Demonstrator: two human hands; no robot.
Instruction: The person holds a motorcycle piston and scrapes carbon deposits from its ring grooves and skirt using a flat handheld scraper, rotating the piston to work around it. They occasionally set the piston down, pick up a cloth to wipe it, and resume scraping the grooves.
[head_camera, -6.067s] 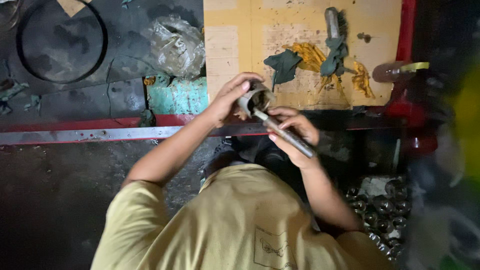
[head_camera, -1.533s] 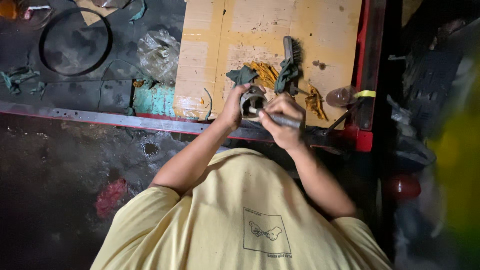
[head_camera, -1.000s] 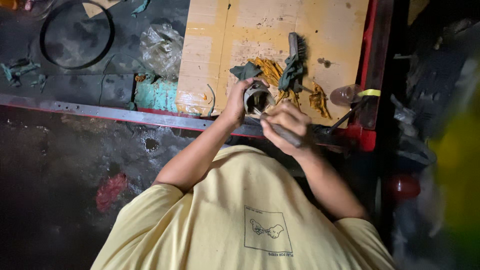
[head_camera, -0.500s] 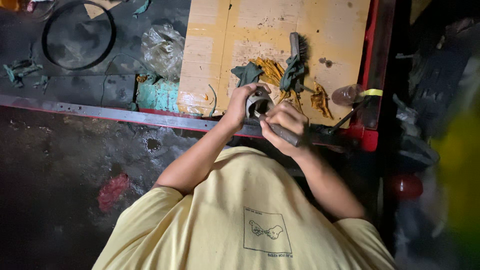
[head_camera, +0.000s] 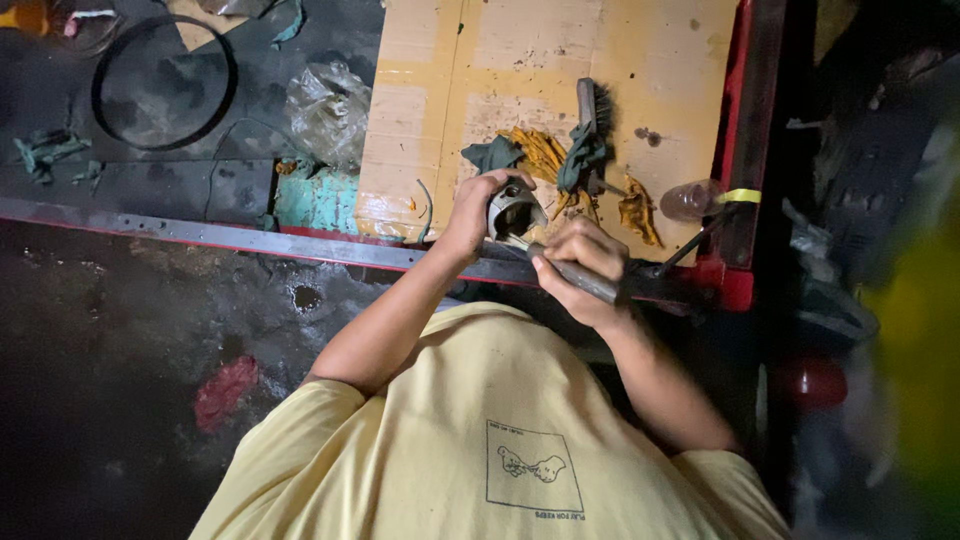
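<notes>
Two hands work at the near edge of the cardboard sheet (head_camera: 560, 60). Your left hand (head_camera: 470, 208) is wrapped around a small, round grey metal part (head_camera: 512, 212), fingers closed over its top and far side, holding it just above the sheet's near edge. The part is hollow, cup-shaped, dull and grimy, with its open mouth turned toward you. Your right hand (head_camera: 580, 265) is clenched on a dark, rod-like tool handle (head_camera: 590, 285); the tool's tip meets the part at its lower rim.

The cardboard sheet is tan, flat, stained with dark spots and creased near its left edge. It lies on a dark work surface framed by a red metal rail (head_camera: 735, 150) on the right edge and a grey metal strip (head_camera: 200, 235) along the near edge. Just beyond the part lie dark green rags (head_camera: 585, 160), crumpled yellow rags (head_camera: 540, 150) and a wire brush (head_camera: 588, 105) with a straight handle. Toward the far left corner lie a black rubber ring (head_camera: 165, 85) and a crumpled clear plastic bag (head_camera: 325, 105). The floor (head_camera: 120, 350) below is dark, wet-looking concrete with a red patch.
</notes>
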